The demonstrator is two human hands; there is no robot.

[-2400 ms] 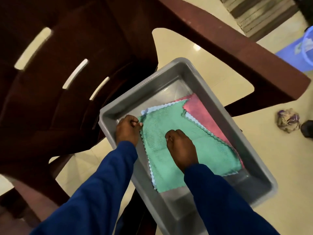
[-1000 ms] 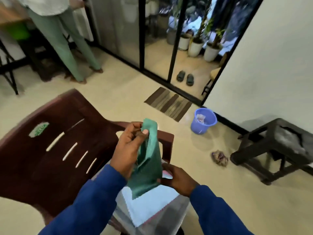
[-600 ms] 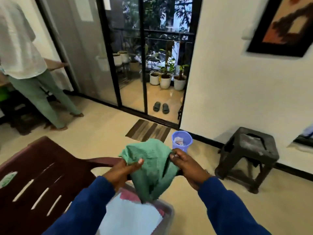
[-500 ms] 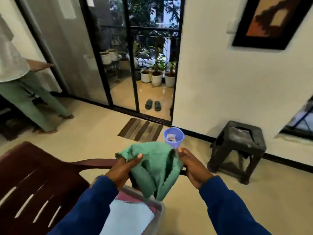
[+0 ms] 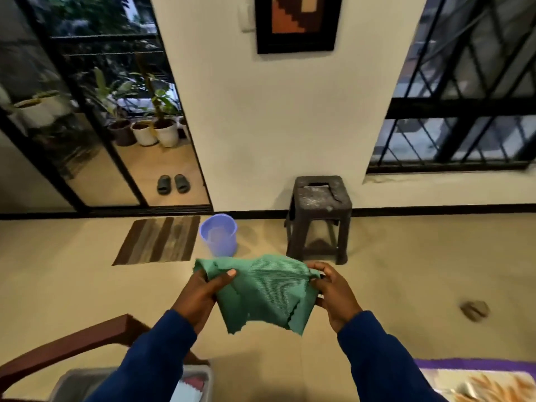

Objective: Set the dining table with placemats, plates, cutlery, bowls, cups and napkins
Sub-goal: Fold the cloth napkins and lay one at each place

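The left hand [image 5: 200,294] pinches the left top corner of the green napkin [image 5: 261,288], thumb lying across the front of the cloth and fingers curled behind it. The right hand [image 5: 333,291] grips the opposite corner, fingers bunched round the fabric. The napkin is held in the air between the two hands, stretched loosely along its top edge, with its lower part hanging in folds below them and its zigzag edges showing at the bottom.

Below the left hand, under its blue sleeve, sits a grey bin [image 5: 69,384] with a pink cloth [image 5: 194,382] and a pale cloth [image 5: 185,396] inside; a brown chair arm [image 5: 72,346] runs just left of that sleeve. Below the right hand, at the lower right corner, lies a mat [image 5: 478,381] with a purple border.

Beyond the hands, on the floor, stand a blue bucket [image 5: 219,235] and a dark stool [image 5: 319,216], the bucket nearer the left hand, the stool nearer the right. A striped doormat [image 5: 158,240] lies left of the bucket. A small crumpled thing [image 5: 474,310] lies on the floor to the right of the right hand.
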